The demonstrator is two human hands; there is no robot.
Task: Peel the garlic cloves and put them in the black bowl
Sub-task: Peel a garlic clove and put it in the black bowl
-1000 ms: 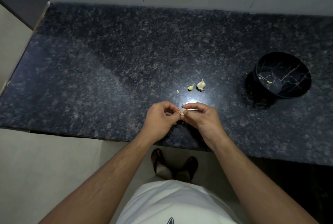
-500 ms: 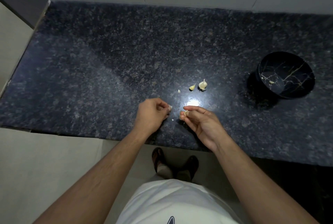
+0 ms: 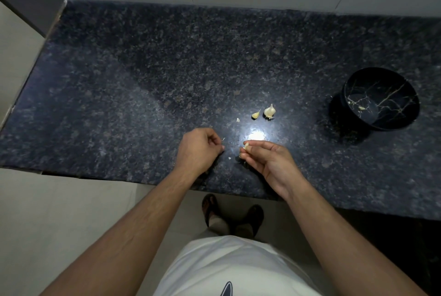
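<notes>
My right hand pinches a small garlic clove between thumb and fingertips, just above the counter's front part. My left hand hovers a little to its left with curled fingers, and a thin scrap of garlic skin sticks out at its fingertips. Farther back on the counter lie a small garlic bulb piece and a loose clove. The black bowl with gold veins stands at the right, and a pale peeled clove lies inside it.
The dark speckled stone counter runs up to a tiled wall at the back and ends at the left near a dark panel. Small skin flakes lie near the hands. A bright light reflection shines between hands and garlic.
My hands were joined on the clove a second ago. They have pulled apart: the left drew away leftward with a skin scrap, while the right keeps the clove.
</notes>
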